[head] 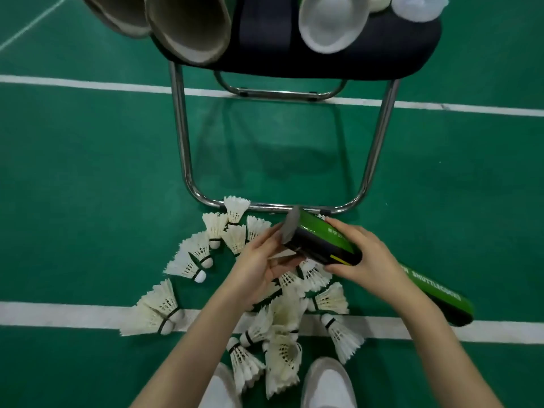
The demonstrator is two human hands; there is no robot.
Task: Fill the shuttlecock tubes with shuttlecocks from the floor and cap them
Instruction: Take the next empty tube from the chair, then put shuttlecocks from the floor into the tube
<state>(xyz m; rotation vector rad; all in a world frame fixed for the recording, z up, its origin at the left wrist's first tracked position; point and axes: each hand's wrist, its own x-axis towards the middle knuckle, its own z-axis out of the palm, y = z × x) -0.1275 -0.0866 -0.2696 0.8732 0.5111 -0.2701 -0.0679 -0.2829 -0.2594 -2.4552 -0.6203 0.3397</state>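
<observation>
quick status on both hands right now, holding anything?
Left hand: open, palm up at the tube's open end, fingertips against its rim; not gripping anything clearly.
Right hand: closed around the green shuttlecock tube, holding it above the pile.

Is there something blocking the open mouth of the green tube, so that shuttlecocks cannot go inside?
Nothing visible does. The green tube is held in the right hand, its open mouth facing the left hand. The shuttlecocks lie loose on the floor just below.
</observation>
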